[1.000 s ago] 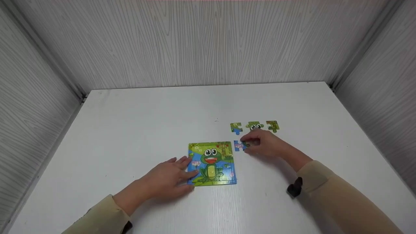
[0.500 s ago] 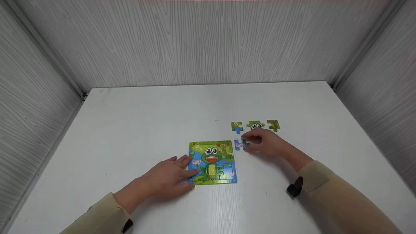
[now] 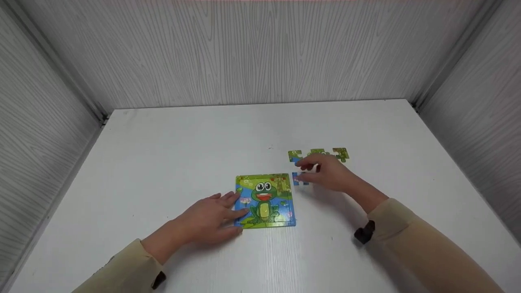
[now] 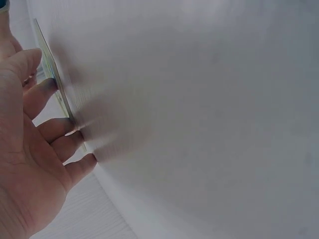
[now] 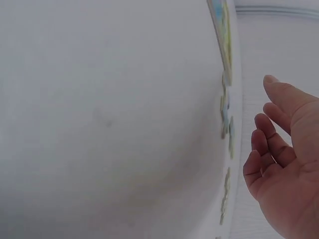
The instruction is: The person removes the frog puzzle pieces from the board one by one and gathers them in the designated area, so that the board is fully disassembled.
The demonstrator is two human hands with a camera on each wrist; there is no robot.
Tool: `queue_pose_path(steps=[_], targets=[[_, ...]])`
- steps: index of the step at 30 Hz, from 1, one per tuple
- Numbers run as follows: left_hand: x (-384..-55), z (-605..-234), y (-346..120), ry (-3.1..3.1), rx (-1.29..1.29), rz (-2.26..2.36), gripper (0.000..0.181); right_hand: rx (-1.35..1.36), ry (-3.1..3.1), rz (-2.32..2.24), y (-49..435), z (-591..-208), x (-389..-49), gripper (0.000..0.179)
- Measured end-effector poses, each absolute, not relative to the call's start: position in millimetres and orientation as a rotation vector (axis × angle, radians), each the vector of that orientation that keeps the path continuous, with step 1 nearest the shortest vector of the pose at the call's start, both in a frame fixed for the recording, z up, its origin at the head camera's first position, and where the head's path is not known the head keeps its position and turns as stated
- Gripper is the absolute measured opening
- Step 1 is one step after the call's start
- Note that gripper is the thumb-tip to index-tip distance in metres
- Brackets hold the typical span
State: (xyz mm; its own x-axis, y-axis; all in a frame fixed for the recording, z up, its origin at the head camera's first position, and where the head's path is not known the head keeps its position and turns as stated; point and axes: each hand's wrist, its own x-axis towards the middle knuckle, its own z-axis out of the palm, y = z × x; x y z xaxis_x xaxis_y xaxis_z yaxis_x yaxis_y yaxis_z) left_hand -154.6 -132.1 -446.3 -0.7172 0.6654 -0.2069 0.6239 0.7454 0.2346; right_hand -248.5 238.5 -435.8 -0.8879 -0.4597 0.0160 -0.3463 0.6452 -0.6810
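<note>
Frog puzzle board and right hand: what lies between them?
In the head view, a blue puzzle piece lies between the frog board and right hand, which partly covers it.

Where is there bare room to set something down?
Bare table lies between board and back wall, between left wall and left hand, right of the right sleeve, and nearer than the board, between both sleeves. Crowded: the board's left edge, under that hand, and beside the board's upper right corner, where the right hand hangs over loose pieces.
</note>
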Motion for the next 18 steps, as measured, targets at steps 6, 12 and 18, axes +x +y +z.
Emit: queue_pose_path(steps=[6,12,18], targets=[[-154,-446,-133,2.668,1.003,0.230,0.058,-0.834,2.646,-1.086,207,-428,-238,0.038],[-155,-445,-132,2.671,1.015,0.262,0.056,-0.908,2.584,-1.067,181,-432,-230,0.038],[-155,-444,-132,2.664,1.013,0.272,0.056,-0.881,2.539,-1.016,167,-438,-227,0.040]])
